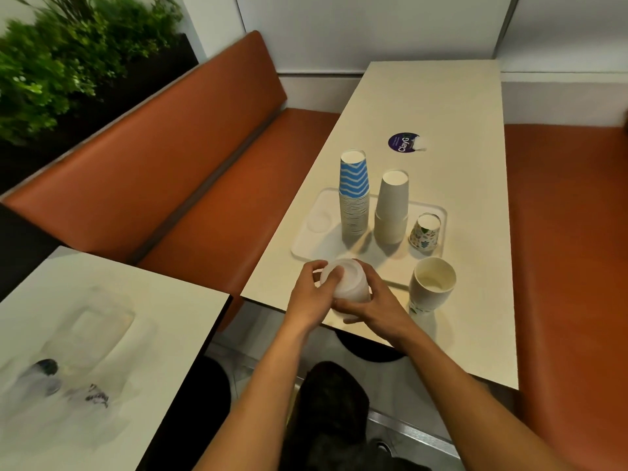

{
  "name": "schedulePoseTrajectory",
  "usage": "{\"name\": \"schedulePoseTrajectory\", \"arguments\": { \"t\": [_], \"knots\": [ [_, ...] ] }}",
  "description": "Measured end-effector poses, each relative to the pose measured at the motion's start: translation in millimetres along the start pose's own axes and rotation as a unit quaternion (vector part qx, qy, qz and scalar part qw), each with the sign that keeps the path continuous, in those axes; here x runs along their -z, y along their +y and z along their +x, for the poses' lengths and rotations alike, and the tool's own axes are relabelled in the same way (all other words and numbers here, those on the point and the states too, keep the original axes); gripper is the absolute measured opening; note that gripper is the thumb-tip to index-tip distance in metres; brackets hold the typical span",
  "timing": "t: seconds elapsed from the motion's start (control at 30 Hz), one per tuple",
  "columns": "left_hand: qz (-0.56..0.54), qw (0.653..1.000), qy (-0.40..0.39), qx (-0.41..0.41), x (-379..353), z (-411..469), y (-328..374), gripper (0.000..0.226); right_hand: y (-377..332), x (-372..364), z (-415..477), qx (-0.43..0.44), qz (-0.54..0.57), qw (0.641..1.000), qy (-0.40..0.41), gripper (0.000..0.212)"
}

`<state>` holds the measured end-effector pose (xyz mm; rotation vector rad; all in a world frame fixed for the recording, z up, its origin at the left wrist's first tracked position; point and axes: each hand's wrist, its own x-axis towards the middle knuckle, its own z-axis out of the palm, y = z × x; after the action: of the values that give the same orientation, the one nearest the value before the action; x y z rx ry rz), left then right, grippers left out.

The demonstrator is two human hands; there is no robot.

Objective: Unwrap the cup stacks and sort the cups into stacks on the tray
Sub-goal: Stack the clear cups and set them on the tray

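Note:
Both hands hold a short stack of white cups (346,282), bottoms up, at the near edge of the white tray (312,244). My left hand (314,294) grips the stack's top left side. My right hand (370,305) wraps around its lower right side. On the tray stand a tall blue-and-white zigzag stack (354,195), a plain white stack (391,209) and one upside-down leaf-print cup (424,232). An upright stack of leaf-print cups (430,287) stands on the table just right of my hands.
The cream table (458,107) carries a round purple sticker (402,142) beyond the tray. Orange bench seats (204,171) run along both sides. A second table (102,351) at the near left holds crumpled clear plastic wrap (68,379). Green plants (68,56) stand at the far left.

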<state>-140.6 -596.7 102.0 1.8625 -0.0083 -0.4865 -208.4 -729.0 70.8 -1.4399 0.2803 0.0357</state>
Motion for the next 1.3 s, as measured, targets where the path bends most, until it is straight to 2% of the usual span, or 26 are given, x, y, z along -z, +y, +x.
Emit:
{"name": "schedulePoseTrajectory", "arguments": {
  "t": [0.23,0.33,0.43,0.53,0.63,0.77,0.83,1.07,1.3],
  "knots": [
    [0.152,0.984,-0.023,-0.086,2,-13,14,0.086,-9,-1,5,0.023,-0.049,0.998,-0.015,0.082],
    [0.165,0.981,0.005,-0.099,6,-4,14,0.085,-11,-2,10,0.028,-0.041,0.999,-0.011,0.077],
    [0.139,0.985,-0.006,-0.097,11,9,12,0.084,-7,-2,18,0.02,-0.028,0.999,-0.004,0.072],
    [0.092,0.99,-0.011,-0.103,18,30,12,0.082,-4,-3,33,0.013,-0.017,1.0,0.015,0.073],
    [0.058,0.992,0.027,-0.108,33,57,17,0.078,-5,-5,51,0.012,-0.007,0.999,0.049,0.077],
    [0.137,0.983,0.083,-0.092,57,113,19,0.079,-2,-5,74,0.01,0.011,0.996,0.09,0.08],
    [0.169,0.979,0.081,-0.081,61,145,15,0.083,0,-3,85,0.002,0.019,0.994,0.107,0.079],
    [0.293,0.953,0.003,-0.081,44,240,-13,0.087,8,-1,121,0.004,0.03,0.984,0.177,0.073],
    [0.414,0.901,-0.054,-0.119,32,296,-28,0.09,18,2,149,-0.001,-0.009,0.978,0.21,0.075]
  ]
}}
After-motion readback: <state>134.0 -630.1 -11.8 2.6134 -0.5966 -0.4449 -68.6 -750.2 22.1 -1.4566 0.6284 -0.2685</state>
